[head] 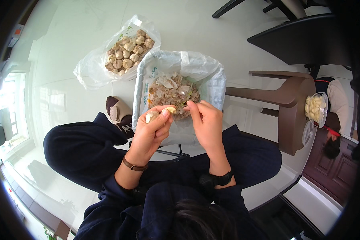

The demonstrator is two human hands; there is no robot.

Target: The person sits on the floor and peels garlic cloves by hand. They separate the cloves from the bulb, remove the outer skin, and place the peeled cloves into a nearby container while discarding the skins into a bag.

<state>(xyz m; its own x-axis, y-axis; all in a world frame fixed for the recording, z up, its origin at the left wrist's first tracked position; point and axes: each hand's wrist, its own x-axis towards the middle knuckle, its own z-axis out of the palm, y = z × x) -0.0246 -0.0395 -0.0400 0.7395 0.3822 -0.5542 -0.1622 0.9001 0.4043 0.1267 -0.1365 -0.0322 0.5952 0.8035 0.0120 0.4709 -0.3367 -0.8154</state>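
Between the thumb and forefinger of my left hand (151,129) is a pale yellow garlic clove (171,110). The same hand also cups a whitish piece of garlic (151,116), partly hidden by the fingers. Just to the right of the clove is my right hand (207,121), its thumb and forefinger close together; whether a bit of skin is pinched there I cannot tell. Both hands hover over a bin lined with a white plastic bag (216,78). Inside it lies a heap of papery garlic skins (168,91).
A plastic bag of garlic bulbs (127,55) lies on the tiled floor at the upper left. On a brown plastic stool (291,117) at the right stands a clear tub of peeled cloves (316,109), beside a clear lid (307,134). Another person (336,99) is at the far right.
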